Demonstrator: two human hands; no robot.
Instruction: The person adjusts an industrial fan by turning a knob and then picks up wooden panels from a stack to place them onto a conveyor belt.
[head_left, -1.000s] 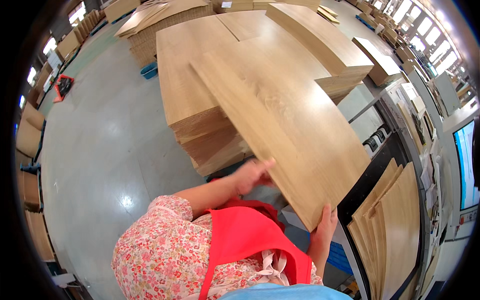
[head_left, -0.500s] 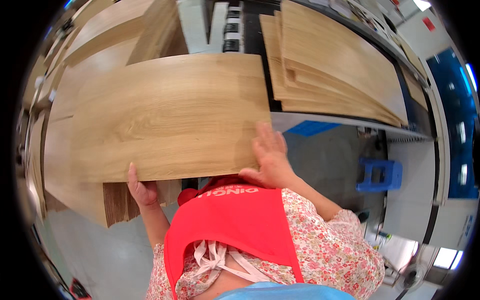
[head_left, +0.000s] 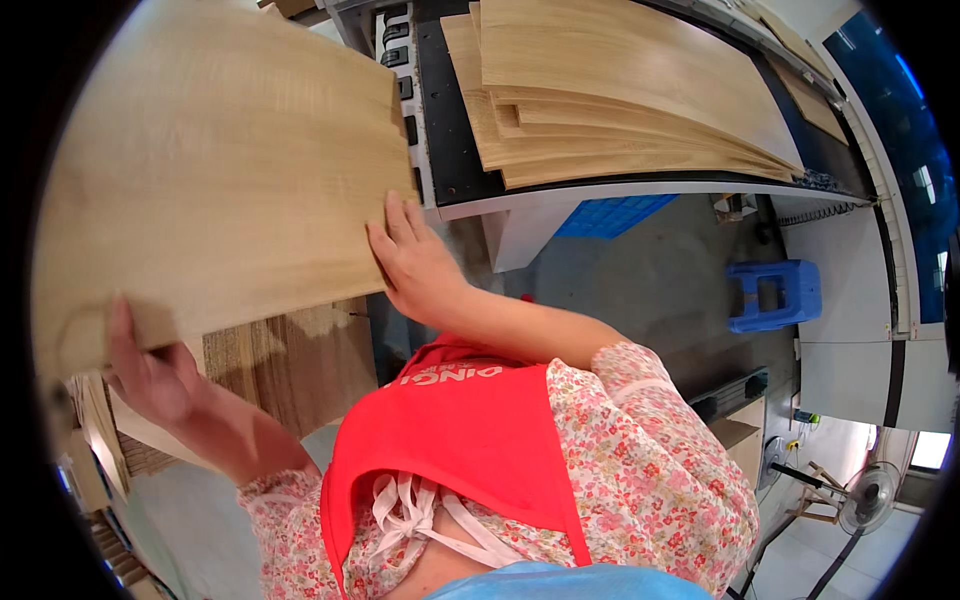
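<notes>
A light wood-grain board (head_left: 220,170) fills the left of the head view, with both of my hands at its edges. My left hand (head_left: 155,380) grips the near edge at the left corner, thumb on top and the other fingers partly hidden below. At the near right corner, my right hand (head_left: 415,260) holds the side edge, fingertips lying along it. Beneath the raised board is a stack of boards (head_left: 290,365), its layered edges showing.
Several wood-grain boards (head_left: 640,70) lie in an uneven pile on a black-topped machine table (head_left: 450,160), edged by a roller strip (head_left: 398,55). Right of me are a blue stool (head_left: 780,295) and a standing fan (head_left: 868,498). A blue crate (head_left: 615,215) sits under the table.
The board has moved left and tilted, away from the machine table. Both hands have travelled left with it, and the view has turned, showing more floor and the fan on the right.
</notes>
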